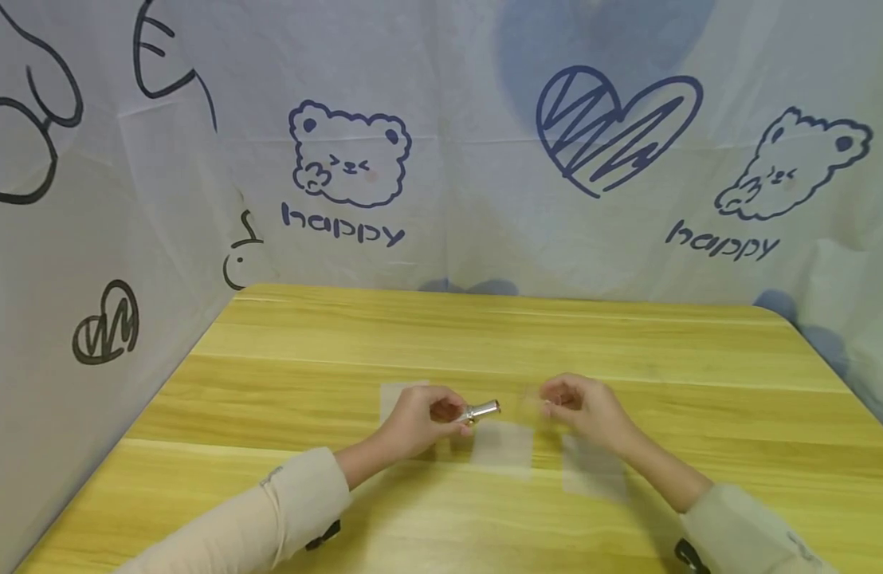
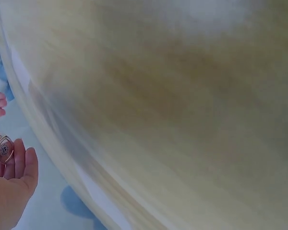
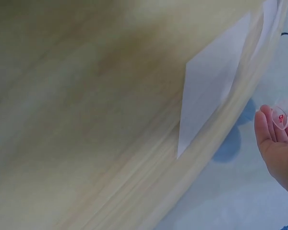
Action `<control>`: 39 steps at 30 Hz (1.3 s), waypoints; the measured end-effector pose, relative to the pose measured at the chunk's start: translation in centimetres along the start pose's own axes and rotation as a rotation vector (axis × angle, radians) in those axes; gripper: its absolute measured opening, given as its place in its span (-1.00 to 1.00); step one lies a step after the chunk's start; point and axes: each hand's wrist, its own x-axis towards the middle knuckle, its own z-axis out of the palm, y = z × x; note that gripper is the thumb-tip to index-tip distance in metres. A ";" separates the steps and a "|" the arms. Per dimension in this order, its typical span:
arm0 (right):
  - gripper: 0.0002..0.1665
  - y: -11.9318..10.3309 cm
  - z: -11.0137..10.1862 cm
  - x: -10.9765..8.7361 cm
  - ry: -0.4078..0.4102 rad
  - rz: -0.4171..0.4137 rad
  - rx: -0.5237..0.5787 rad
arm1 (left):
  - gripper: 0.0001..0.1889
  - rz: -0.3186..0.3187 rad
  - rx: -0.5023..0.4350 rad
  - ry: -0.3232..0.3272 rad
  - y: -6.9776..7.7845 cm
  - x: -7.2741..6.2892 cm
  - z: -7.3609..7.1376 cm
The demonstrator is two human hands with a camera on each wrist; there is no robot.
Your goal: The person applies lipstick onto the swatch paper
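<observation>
Two hands, both grasping; in the left hand (image 1: 416, 416), a silver tube (image 1: 486, 410), taken between thumb and fingers by one end; the other end pointing to the right and a little tilted upward in the head view, probably to leave this end free from the fingers; in the left wrist view, between the same fingers, a leaf-shaped face (image 2: 4, 149) with dark marks, perhaps belonging to the same tube, but cannot tell surely. In the right hand (image 1: 590, 408), a small clear piece (image 3: 279, 118) with a red mark, pinched by thumb and fingers; too transparent and blurred in the head view to judge its form; held by the fingertips, perhaps because of its smallness. Between tube and clear piece, a gap; near to each other, but not touching; both in front of the person, likely for good sight of each. Behind the hands, pale sleeves (image 1: 308, 486), turned back, maybe to leave the wrists bare. Underneath, on the yellow table (image 1: 628, 343), three white papers (image 1: 502, 453), lying flat and apart, perhaps as marks for separate places; the left one partly hidden by the left hand. Farther out, a whitish cloth (image 1: 470, 119) with drawn bears (image 1: 350, 155) and hearts.
</observation>
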 end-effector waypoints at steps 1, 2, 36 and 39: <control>-0.78 0.1 -0.1 0.2 0.001 0.007 0.006 | -0.77 -0.006 -0.002 0.002 0.0 0.0 0.0; -0.77 0.2 -0.1 0.3 0.000 0.017 0.023 | -0.77 -0.010 -0.002 0.001 0.0 -0.1 0.0; -0.78 3.0 1.6 2.2 0.039 0.095 0.044 | -0.77 -0.052 -0.143 -0.036 0.6 -1.0 1.2; -0.80 3.2 1.6 2.3 0.040 0.083 0.022 | -0.77 -0.047 -0.129 -0.035 0.6 -0.9 1.2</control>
